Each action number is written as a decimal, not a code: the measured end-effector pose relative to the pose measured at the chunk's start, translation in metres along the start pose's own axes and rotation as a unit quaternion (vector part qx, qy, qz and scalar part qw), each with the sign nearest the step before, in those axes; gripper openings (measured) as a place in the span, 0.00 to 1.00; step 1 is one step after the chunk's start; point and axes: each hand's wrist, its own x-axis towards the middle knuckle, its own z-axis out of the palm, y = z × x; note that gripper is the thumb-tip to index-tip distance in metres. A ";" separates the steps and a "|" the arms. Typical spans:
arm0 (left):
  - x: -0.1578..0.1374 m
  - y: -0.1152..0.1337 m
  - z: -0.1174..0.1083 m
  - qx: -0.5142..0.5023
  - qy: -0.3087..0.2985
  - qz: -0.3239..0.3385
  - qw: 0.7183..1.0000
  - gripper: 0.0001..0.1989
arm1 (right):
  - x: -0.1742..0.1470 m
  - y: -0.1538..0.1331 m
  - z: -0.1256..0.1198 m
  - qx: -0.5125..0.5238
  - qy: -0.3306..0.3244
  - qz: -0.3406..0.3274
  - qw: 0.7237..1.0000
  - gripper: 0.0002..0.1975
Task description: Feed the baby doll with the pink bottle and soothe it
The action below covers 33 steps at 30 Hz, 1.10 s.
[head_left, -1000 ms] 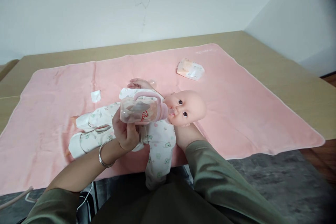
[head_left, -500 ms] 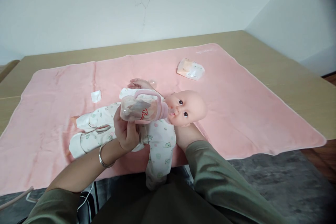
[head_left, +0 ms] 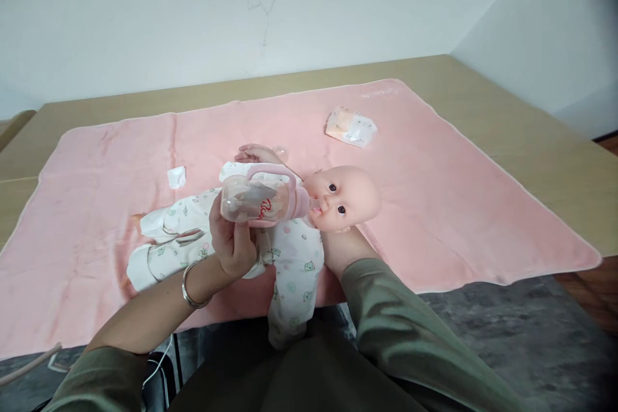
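Note:
My left hand (head_left: 234,241) is closed around a baby bottle (head_left: 255,199) with a pink collar and pink handles. The bottle lies nearly level, its clear teat touching the mouth of a baby doll (head_left: 355,196). The doll is on its back in white patterned clothes, head to the right. My right forearm passes under the doll's neck. Beyond its far shoulder my right hand (head_left: 255,153) shows, fingers stretched out to the left beside the doll's far sleeve; part of this hand and the wrist are hidden. One doll sleeve hangs over the near table edge.
A pink blanket (head_left: 449,206) covers much of the wooden table (head_left: 502,116). On it lie a printed packet (head_left: 351,127), a small white square (head_left: 176,177) and a clear domed piece (head_left: 280,154) behind the doll. A white wall (head_left: 338,19) stands behind the table.

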 end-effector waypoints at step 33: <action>0.001 -0.002 -0.003 -0.019 -0.031 -0.003 0.999 0.24 | 0.039 -0.042 0.077 0.021 0.378 -0.214 0.901 0.30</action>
